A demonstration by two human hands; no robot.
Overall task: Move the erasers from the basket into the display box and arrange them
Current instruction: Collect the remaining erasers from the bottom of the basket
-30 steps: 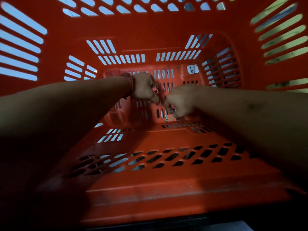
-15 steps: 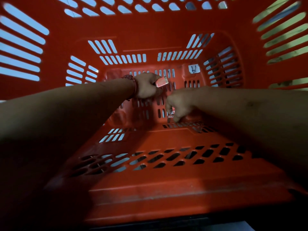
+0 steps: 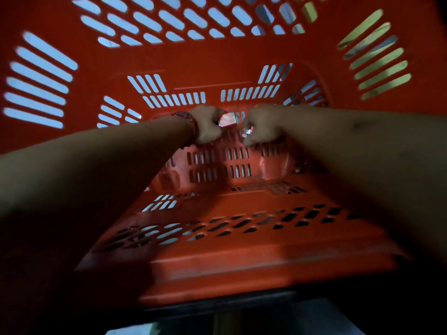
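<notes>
Both my arms reach deep into a red slotted plastic basket [image 3: 217, 68] that fills the view. My left hand [image 3: 206, 126], with a dark red band at the wrist, grips a small wrapped eraser [image 3: 227, 120] whose pale end sticks out to the right of the fist. My right hand [image 3: 262, 128] is curled just to its right and pinches a second small eraser [image 3: 248, 132], of which only a bright sliver shows. The two hands hang above the basket floor, almost touching. The display box is not in view.
The basket's floor [image 3: 232, 165] and near wall [image 3: 242, 269] lie below the hands in dim light. Light comes through the slots in the side walls. A pale strip of surface [image 3: 150, 331] shows under the basket's near edge.
Both hands have risen from the basket floor toward me. The eraser in my left hand came into sight; my right hand lifted its eraser off the floor.
</notes>
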